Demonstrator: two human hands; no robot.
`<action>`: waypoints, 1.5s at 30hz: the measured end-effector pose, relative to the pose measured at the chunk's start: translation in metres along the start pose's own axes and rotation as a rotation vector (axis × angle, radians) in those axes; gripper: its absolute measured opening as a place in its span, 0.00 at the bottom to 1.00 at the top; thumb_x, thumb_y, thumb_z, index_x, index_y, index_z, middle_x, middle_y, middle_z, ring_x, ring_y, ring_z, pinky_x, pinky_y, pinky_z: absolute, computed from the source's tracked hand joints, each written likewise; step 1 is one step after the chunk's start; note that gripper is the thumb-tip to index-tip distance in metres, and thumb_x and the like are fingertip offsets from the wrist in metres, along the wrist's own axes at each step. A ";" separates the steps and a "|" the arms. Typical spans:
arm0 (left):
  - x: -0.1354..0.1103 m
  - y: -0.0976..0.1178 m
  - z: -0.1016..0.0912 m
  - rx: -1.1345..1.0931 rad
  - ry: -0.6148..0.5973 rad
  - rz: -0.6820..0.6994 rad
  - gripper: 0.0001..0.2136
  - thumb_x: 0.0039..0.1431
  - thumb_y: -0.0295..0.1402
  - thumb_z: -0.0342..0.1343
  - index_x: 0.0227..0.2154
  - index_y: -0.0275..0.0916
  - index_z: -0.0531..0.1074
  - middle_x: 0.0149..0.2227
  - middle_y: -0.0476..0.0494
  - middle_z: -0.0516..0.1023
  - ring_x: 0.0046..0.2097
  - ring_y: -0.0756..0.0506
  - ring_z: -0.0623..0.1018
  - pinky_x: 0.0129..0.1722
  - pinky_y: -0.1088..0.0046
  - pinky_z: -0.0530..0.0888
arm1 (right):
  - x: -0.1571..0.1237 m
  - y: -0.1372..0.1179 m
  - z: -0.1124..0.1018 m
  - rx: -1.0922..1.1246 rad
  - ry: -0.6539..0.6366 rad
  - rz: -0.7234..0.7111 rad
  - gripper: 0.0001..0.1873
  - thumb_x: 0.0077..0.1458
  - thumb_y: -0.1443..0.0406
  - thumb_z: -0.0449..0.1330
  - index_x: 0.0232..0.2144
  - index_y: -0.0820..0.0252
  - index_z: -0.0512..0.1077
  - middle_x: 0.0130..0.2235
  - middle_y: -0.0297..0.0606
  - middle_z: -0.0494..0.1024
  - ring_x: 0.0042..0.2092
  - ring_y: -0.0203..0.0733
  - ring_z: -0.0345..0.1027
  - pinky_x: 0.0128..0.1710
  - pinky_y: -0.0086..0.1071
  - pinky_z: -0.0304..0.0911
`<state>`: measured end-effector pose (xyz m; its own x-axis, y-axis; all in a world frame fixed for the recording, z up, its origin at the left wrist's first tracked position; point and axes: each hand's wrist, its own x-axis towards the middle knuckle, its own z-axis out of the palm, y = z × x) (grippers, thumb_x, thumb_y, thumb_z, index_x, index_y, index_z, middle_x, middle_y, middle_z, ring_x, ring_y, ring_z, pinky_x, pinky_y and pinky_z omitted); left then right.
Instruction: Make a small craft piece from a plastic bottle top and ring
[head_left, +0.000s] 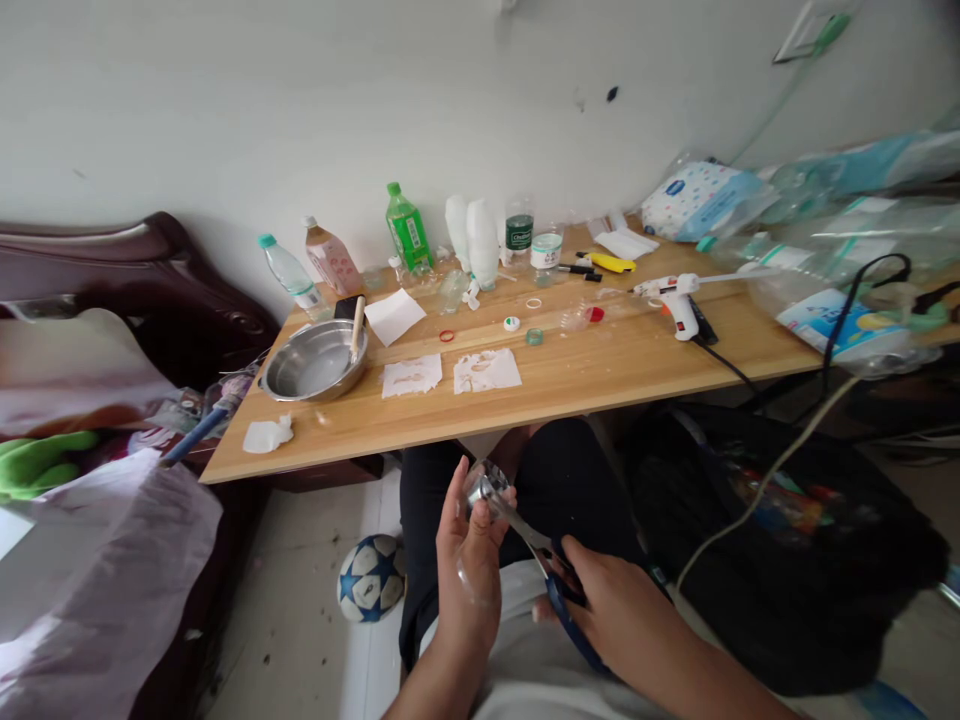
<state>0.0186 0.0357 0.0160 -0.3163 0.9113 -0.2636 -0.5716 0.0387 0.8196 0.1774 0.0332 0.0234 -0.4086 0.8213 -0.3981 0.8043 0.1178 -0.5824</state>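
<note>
My left hand [471, 545] is closed around a clear plastic bottle piece [484, 482], held above my lap in front of the table edge. A loose clear strip hangs by the palm. In my right hand [600, 590] is a pair of scissors [561, 600] with dark blue handles, my fingers through the loops. Its blades point up and left and reach the rim of the plastic piece. Whether the blades have plastic between them, I cannot tell.
On the wooden table [345, 430] stand a steel bowl [279, 375] with a brush, several bottles, torn paper pieces [487, 370] and a hot glue gun [675, 300] with its cord. Plastic bottles and packs crowd the right end. A ball [373, 578] lies on the floor; a black bag [780, 600] is at right.
</note>
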 end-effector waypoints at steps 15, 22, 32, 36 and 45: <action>0.000 -0.007 -0.008 0.123 -0.059 0.135 0.27 0.63 0.39 0.60 0.63 0.48 0.62 0.64 0.36 0.69 0.55 0.37 0.79 0.57 0.57 0.73 | 0.001 0.007 -0.009 0.006 -0.051 0.029 0.09 0.58 0.56 0.61 0.34 0.54 0.69 0.37 0.42 0.83 0.43 0.57 0.79 0.35 0.34 0.59; 0.000 -0.013 -0.014 0.282 -0.115 0.262 0.25 0.62 0.38 0.60 0.61 0.48 0.66 0.65 0.37 0.67 0.58 0.38 0.77 0.57 0.62 0.73 | 0.000 0.007 -0.011 0.089 -0.066 -0.030 0.06 0.57 0.67 0.59 0.38 0.55 0.65 0.43 0.44 0.82 0.47 0.52 0.77 0.40 0.33 0.61; 0.000 -0.022 -0.018 0.317 -0.108 0.241 0.25 0.62 0.39 0.60 0.62 0.49 0.65 0.66 0.36 0.65 0.57 0.38 0.77 0.59 0.58 0.71 | -0.001 0.014 -0.003 0.047 -0.058 0.036 0.06 0.59 0.61 0.60 0.34 0.54 0.65 0.39 0.43 0.83 0.44 0.55 0.78 0.37 0.34 0.60; 0.001 -0.020 -0.020 0.447 -0.075 0.321 0.24 0.60 0.42 0.61 0.59 0.45 0.70 0.64 0.36 0.67 0.63 0.35 0.71 0.62 0.57 0.68 | 0.000 0.013 -0.002 0.091 -0.086 0.005 0.06 0.58 0.65 0.59 0.35 0.54 0.63 0.40 0.43 0.82 0.44 0.51 0.78 0.40 0.34 0.61; 0.001 -0.021 -0.025 0.571 -0.083 0.415 0.23 0.63 0.40 0.58 0.61 0.45 0.67 0.63 0.37 0.67 0.64 0.36 0.69 0.63 0.57 0.67 | 0.004 0.011 -0.001 0.048 -0.080 0.062 0.07 0.58 0.60 0.59 0.34 0.55 0.66 0.39 0.45 0.82 0.44 0.55 0.77 0.38 0.36 0.61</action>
<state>0.0117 0.0256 -0.0142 -0.3501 0.9247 0.1496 0.0775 -0.1306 0.9884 0.1853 0.0385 0.0159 -0.3935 0.7789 -0.4883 0.8083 0.0401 -0.5874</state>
